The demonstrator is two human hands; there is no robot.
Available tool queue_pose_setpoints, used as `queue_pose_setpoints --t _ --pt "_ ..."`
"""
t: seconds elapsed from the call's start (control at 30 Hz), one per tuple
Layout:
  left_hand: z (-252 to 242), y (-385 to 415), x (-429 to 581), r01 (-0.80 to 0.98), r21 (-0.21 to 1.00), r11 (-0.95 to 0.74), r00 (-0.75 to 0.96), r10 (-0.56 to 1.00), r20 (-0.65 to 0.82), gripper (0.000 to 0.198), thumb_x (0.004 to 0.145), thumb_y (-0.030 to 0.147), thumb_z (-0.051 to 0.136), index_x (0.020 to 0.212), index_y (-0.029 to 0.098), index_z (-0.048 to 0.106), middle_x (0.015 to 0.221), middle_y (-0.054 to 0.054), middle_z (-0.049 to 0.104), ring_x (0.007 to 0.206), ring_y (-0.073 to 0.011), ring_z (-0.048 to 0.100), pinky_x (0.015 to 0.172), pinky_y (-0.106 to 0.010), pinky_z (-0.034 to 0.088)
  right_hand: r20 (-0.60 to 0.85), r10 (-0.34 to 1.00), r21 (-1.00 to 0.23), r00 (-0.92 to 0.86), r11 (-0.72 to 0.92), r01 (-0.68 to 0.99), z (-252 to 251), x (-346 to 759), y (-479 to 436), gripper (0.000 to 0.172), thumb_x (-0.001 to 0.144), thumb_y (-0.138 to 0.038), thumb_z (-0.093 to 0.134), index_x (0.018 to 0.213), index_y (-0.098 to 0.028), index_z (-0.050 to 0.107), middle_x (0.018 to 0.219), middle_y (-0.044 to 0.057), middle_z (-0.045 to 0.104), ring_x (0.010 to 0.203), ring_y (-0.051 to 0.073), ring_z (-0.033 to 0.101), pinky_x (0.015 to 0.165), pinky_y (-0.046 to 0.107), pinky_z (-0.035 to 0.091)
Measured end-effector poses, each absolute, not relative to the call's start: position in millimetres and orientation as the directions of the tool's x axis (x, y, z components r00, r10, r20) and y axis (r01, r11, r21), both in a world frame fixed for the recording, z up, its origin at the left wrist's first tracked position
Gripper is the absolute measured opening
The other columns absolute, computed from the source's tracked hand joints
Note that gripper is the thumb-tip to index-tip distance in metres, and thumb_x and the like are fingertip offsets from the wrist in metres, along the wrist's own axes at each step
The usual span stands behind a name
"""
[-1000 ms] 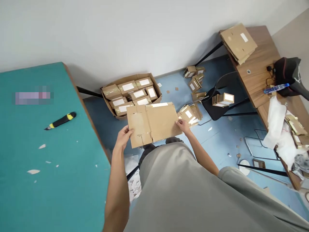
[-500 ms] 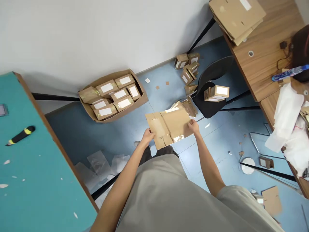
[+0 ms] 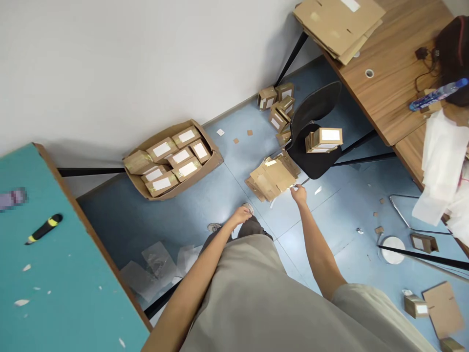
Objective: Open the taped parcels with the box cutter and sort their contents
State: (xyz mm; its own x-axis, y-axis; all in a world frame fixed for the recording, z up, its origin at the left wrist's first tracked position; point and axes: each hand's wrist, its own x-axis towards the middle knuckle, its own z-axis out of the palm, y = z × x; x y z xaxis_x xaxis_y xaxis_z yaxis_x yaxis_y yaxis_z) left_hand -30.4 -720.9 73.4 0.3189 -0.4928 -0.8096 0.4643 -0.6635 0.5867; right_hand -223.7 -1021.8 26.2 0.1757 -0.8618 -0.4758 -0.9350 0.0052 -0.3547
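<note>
The left hand [image 3: 242,215] hangs in front of the legs with fingers bent and nothing visible in it; how far it is closed cannot be told. The right hand [image 3: 299,194] is by the near right corner of a flattened cardboard sheet [image 3: 277,177]; its fingertips are too small to show whether they touch or grip it. The sheet lies over a pile of flat cardboard [image 3: 256,189] on the floor, hiding much of it; whether it has settled cannot be told. Beside it a black chair [image 3: 315,165] bears small boxes [image 3: 329,139], its legs mostly hidden.

To the left, the green-topped desk [image 3: 73,298] is cut off by the frame; on it lie a utility knife [image 3: 44,230], white scraps [image 3: 22,302] and something pixelated beyond recognition [image 3: 13,197]. A large open carton [image 3: 188,184] of labelled boxes [image 3: 159,149] stands near the white wall [image 3: 146,63]. At right, the wooden desk [image 3: 388,102] carries a cardboard stack [image 3: 340,27], cropped at the top, and a bottle [image 3: 437,95]. Blue flooring [image 3: 205,200] shows between.
</note>
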Motion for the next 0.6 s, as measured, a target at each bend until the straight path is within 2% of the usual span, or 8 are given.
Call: queue_pose_setpoints --t 0.1,0.23,0.43,0.6 --pt "80.4 -692.6 -18.0 0.485 0.500 -0.717 0.327 -0.382 -0.864 0.031 0.063 0.031 0.095 0.082 0.023 0.072 0.074 -0.004 0.076 0.081 -0.0279 0.079 0.077 -0.036 0.061 -0.546 -0.811 -0.336 0.212 -0.020 -0.942 21.3 -216.4 -991.3 0.049 0.096 -0.031 0.069 0.140 -0.010 0.080 0.138 0.027 0.082 0.139 0.040 0.075 0.123 0.050 0.055" --pt "91.6 -647.8 -0.9 0.555 0.454 -0.697 0.354 -0.297 -0.887 0.039 0.062 0.036 0.100 0.085 0.023 0.071 0.082 -0.006 0.079 0.091 -0.0296 0.081 0.087 -0.040 0.064 -0.623 -0.731 -0.328 0.278 -0.079 -0.941 18.3 -195.1 -952.4 0.041 0.094 -0.030 0.073 0.130 -0.014 0.083 0.127 0.021 0.087 0.128 0.035 0.081 0.115 0.043 0.059" --pt "99.1 -594.9 26.8 0.659 0.449 -0.603 0.328 -0.307 -0.893 0.048 0.061 0.043 0.103 0.090 0.021 0.072 0.095 -0.010 0.082 0.100 -0.0287 0.082 0.097 -0.040 0.063 -0.663 -0.659 -0.330 0.356 -0.170 -0.929 31.3 -150.1 -909.1 0.034 0.097 -0.027 0.072 0.126 -0.015 0.085 0.137 0.020 0.085 0.135 0.033 0.080 0.118 0.041 0.058" --pt "99.8 -568.7 73.9 0.722 0.520 -0.456 0.390 -0.352 -0.851 0.044 0.061 0.043 0.101 0.086 0.021 0.072 0.093 -0.008 0.082 0.101 -0.0285 0.081 0.098 -0.039 0.063 -0.635 -0.612 -0.362 0.471 -0.303 -0.881 58.3 -93.7 -870.1 0.030 0.097 -0.028 0.070 0.119 -0.015 0.086 0.125 0.019 0.088 0.126 0.035 0.083 0.111 0.043 0.063"
